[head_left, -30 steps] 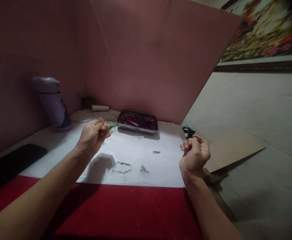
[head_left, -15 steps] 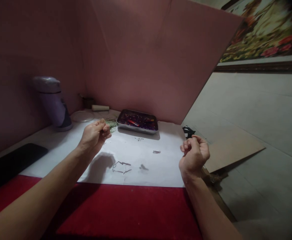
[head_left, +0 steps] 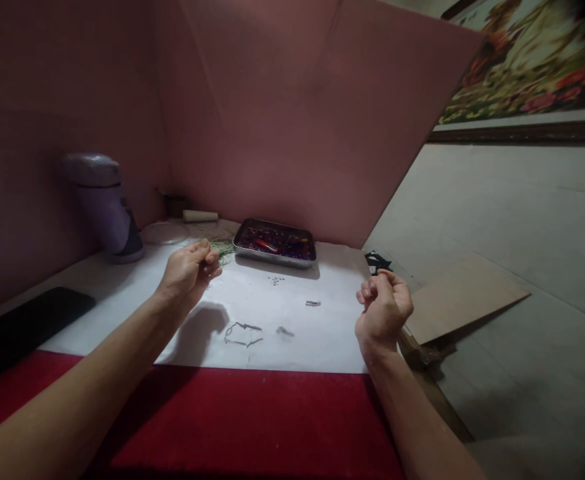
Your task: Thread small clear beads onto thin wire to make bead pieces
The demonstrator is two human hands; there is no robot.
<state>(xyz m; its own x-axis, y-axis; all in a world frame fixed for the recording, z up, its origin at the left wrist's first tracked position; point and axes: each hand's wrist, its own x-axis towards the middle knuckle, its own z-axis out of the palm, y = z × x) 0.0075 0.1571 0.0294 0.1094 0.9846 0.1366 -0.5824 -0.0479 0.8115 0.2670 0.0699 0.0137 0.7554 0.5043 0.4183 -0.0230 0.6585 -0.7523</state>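
Note:
My left hand (head_left: pixel 192 268) is raised above the white paper (head_left: pixel 272 353), thumb and fingers pinched together. At the right edge of the paper my right hand (head_left: pixel 383 303) is pinched shut in the same way. Whatever thin thing either pinch holds is too fine to make out. Between and below the hands lie a thin, dark, angular outline (head_left: pixel 243 335), perhaps a strand or its shadow, and a small pale rectangular piece (head_left: pixel 313 303). Several tiny beads or bits (head_left: pixel 275 280) sit in a loose group farther back. Some green strands (head_left: pixel 222 249) lie just behind my left hand.
A metal tray (head_left: pixel 272 261) of dark purple beads with a red-handled tool stands at the back. To the left are a purple flask (head_left: pixel 107 213) and a black phone-like slab (head_left: pixel 32 327). Behind stands a pink panel (head_left: pixel 272 120); red cloth (head_left: pixel 252 427) covers the front edge.
My right hand has moved slightly left, toward the paper. My left hand stays nearly in place, still pinched.

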